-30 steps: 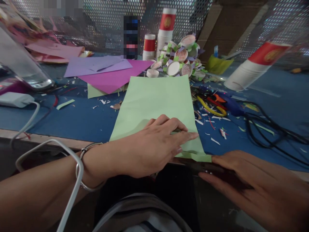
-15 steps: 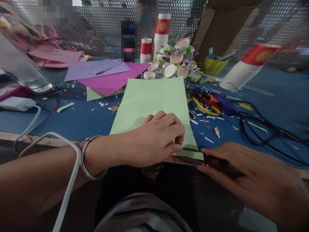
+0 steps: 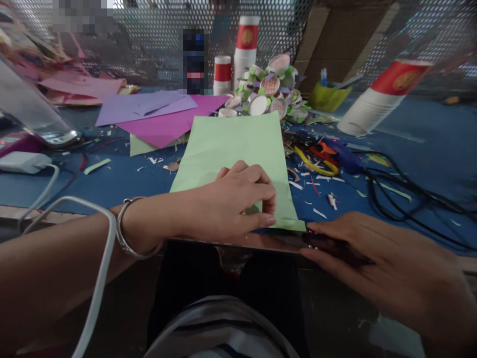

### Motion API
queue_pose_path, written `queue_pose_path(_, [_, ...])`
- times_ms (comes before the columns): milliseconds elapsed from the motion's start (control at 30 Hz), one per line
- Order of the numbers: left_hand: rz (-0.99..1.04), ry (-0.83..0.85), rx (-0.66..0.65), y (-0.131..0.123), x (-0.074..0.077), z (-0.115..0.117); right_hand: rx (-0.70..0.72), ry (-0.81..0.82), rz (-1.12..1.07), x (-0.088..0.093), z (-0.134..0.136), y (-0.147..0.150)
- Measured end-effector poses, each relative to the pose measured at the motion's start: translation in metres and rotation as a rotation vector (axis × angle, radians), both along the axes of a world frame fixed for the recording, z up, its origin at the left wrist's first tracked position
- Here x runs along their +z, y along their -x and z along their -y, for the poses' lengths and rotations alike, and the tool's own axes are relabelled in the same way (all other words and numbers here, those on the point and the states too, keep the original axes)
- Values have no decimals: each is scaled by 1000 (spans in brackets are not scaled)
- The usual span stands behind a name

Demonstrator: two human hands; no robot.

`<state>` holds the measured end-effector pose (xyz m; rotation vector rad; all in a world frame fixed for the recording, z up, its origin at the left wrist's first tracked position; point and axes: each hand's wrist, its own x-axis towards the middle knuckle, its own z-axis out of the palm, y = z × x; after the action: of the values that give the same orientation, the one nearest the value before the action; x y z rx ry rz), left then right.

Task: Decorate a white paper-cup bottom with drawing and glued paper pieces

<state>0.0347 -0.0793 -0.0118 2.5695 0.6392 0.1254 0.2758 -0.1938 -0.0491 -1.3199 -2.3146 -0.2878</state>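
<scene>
A light green paper sheet lies lengthwise on the blue table top, with its near end at the table's front edge. My left hand, with a silver bangle on the wrist, rests on that near end. Its fingers are curled and pinch the paper close to the edge. My right hand is just right of the sheet's near right corner. It is closed round dark scissors, whose tip points left along the paper's near edge. The blades are mostly hidden under my fingers.
Purple and magenta sheets lie behind on the left. Behind the green sheet are red-and-white paper cup stacks and a heap of cup bottoms. To the right are yellow- and orange-handled tools, black cables and a toppled cup stack. A white cable crosses my left arm.
My left hand's fingers went from flat and stretched out to curled and pinching the paper's near edge. My right hand with the scissors slid left to the sheet's corner.
</scene>
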Motion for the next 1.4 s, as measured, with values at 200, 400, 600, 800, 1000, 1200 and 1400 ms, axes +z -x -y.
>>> queue_pose_path(200, [33,-8,6,3,-6,0,26,0,39,-1,-3,0])
queue_pose_path(400, [37,-53,-20,6,-11,0,48,-55,53,1,-4,4])
queue_pose_path(600, [8,-81,-25,4,-12,0,77,-78,80,0,-5,9])
queue_pose_path(800, [-25,-91,-30,3,-13,0,84,-96,74,-1,-6,12])
queue_pose_path(1000, [-7,-121,-43,3,-16,0,48,-69,67,-7,-1,7])
queue_pose_path(1200, [2,-134,-46,3,-17,-1,42,-112,95,-13,5,2])
queue_pose_path(1400, [-2,-129,-46,3,-17,-1,50,-79,105,-21,6,-3])
